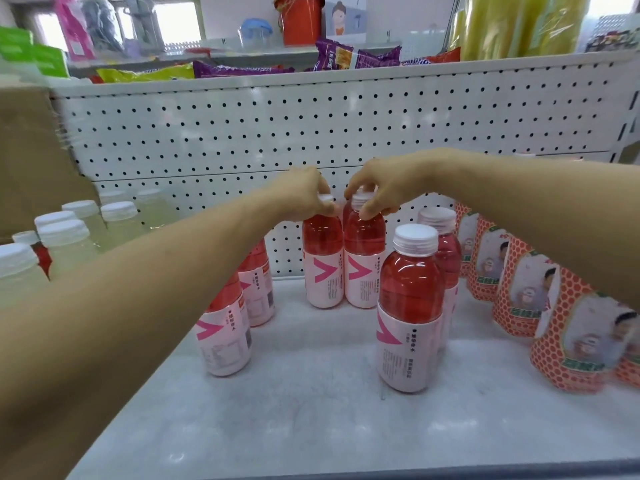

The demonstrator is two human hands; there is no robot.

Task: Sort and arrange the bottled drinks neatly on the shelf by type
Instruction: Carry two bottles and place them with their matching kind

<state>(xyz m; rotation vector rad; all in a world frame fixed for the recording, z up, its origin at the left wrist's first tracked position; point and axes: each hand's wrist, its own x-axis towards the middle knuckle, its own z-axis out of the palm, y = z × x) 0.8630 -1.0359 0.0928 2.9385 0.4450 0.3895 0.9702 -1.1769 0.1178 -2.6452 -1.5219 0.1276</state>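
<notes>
The left back bottle (pixel 322 258) and right back bottle (pixel 364 258), both red, stand upright and touching at the rear of the shelf (pixel 311 427), close to the pegboard (pixel 242 133). The left hand (pixel 304 194) curls its fingers round the left one's white cap; the right hand (pixel 377 188) pinches the right one's cap between thumb and fingertips. To the right stands a front bottle (pixel 410 313) with a second red bottle (pixel 446 247) just behind it. Two left red bottles (pixel 225 337) sit partly hidden under the left forearm. Pale bottles (pixel 65 244) crowd the far left below a cardboard box (pixel 27 150). Orange packs (pixel 519 282) line the right side under the right forearm. Snack bags (pixel 356 55) lie on the level above
</notes>
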